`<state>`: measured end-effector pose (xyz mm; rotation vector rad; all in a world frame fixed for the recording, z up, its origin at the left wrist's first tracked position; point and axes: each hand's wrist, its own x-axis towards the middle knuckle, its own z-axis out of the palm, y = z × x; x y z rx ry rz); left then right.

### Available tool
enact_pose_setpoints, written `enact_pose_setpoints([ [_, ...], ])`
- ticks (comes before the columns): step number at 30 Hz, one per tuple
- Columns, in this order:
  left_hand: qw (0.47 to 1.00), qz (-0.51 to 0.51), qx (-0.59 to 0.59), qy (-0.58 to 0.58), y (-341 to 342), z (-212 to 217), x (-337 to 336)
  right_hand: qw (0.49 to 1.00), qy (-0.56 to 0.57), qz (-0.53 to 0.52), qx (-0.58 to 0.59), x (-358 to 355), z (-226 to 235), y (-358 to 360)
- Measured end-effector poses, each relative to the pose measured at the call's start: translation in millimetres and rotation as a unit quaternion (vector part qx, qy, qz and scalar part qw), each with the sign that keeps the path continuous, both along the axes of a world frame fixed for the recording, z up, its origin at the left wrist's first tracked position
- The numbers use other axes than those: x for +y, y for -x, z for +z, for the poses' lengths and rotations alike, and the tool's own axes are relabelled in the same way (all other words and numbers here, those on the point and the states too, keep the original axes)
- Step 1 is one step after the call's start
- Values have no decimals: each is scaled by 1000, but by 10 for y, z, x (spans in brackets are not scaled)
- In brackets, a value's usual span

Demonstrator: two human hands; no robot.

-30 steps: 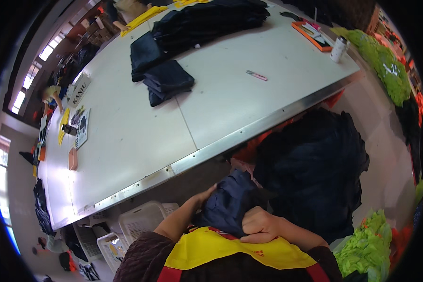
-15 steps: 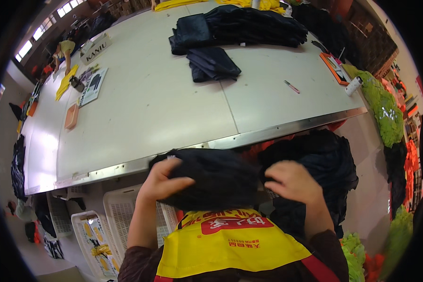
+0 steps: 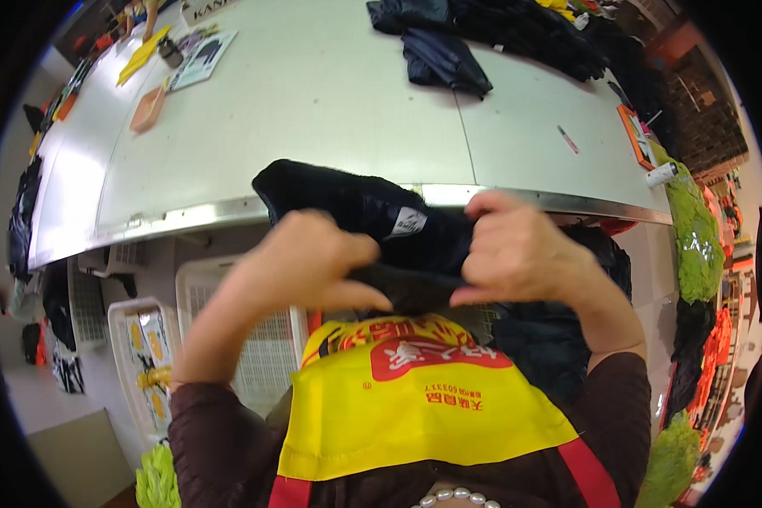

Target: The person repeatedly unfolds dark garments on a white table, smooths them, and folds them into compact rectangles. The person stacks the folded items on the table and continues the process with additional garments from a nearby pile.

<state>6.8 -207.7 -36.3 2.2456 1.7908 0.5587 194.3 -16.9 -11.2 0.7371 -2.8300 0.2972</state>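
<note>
Both grips pinch the dark garment [image 3: 372,220]: your left hand [image 3: 313,267] and right hand [image 3: 521,254] hold its near edge, long axis crosswise, bulk draped over the table [image 3: 313,110] edge.

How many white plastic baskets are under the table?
2 that I can tell: one white basket just behind the left hand, and another to its left with yellow things inside. More may be hidden under the table.
</note>
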Motion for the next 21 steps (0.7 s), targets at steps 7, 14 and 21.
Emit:
enact_pose_setpoints([
  [7, 988, 113, 103, 13, -66, 61, -389, 989, -70, -118, -48, 294, 206, -368],
  [14, 979, 124, 162, -5, -638, 210, -126, 989, -4, -94, -116, 12, -257, -518],
  [21, 946, 183, 255, 76, -168, 52, -281, 994, 11, -66, -87, 530, -183, -666],
])
